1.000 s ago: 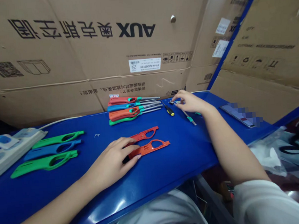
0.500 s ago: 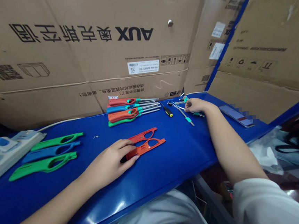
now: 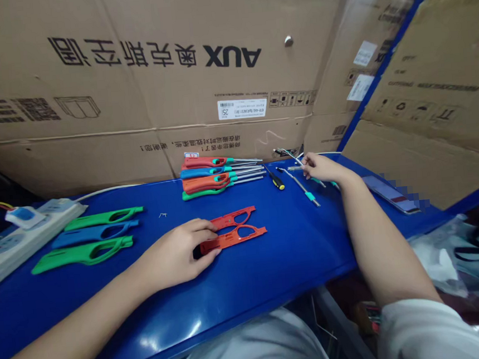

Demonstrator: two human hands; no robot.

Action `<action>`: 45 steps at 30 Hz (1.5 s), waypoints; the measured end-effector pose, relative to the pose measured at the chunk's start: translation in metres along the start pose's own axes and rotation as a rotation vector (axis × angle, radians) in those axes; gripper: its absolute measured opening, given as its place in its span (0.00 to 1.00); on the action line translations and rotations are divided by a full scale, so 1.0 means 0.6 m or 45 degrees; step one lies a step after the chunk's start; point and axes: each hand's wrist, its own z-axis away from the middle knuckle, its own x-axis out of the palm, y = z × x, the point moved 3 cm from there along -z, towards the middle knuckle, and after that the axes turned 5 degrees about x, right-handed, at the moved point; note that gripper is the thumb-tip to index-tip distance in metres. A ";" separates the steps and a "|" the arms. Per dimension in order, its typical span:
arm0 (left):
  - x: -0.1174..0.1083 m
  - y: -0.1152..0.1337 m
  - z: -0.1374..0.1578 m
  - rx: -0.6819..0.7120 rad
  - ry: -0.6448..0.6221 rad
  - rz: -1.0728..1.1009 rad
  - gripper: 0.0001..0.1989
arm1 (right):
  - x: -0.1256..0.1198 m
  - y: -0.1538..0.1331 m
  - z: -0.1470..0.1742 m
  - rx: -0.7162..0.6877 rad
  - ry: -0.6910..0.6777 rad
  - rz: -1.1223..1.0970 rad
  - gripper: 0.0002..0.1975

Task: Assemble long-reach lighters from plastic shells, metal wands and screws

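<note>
Two red lighter casing halves (image 3: 236, 236) lie side by side on the blue table. My left hand (image 3: 182, 250) is closed over their left ends, its fingers and thumb pressing on them and hiding that part. Farther back on the right, my right hand (image 3: 320, 168) pinches a thin metal lighter tube (image 3: 291, 155), whose dark-tipped end is tilted up off the table. Other metal tubes with teal collars lie under and around that hand, partly hidden by it. One such lighter rod (image 3: 309, 196) rests just in front, to the left of my right forearm.
Several assembled lighters (image 3: 206, 181) are stacked by the cardboard wall (image 3: 152, 97). A black-and-yellow screwdriver (image 3: 276, 179) lies beside them. Green and blue casing halves (image 3: 90, 252) sit at left near a power strip (image 3: 22, 237). A phone (image 3: 392, 194) is on the right.
My right hand has lifted one end of a metal tube from the pile. My left hand stays on the red casing halves. The camera view has shifted slightly left.
</note>
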 end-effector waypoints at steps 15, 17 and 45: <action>-0.037 -0.003 0.005 -0.063 0.653 -0.043 0.17 | 0.073 -0.174 0.107 -0.600 -0.505 -0.516 0.19; -0.029 -0.002 0.004 -0.150 0.734 -0.014 0.23 | 0.085 -0.188 0.119 -0.682 -0.550 -0.507 0.18; 0.001 -0.014 -0.007 -0.083 0.381 0.276 0.11 | 0.113 -0.192 0.132 -0.895 -0.823 -0.161 0.18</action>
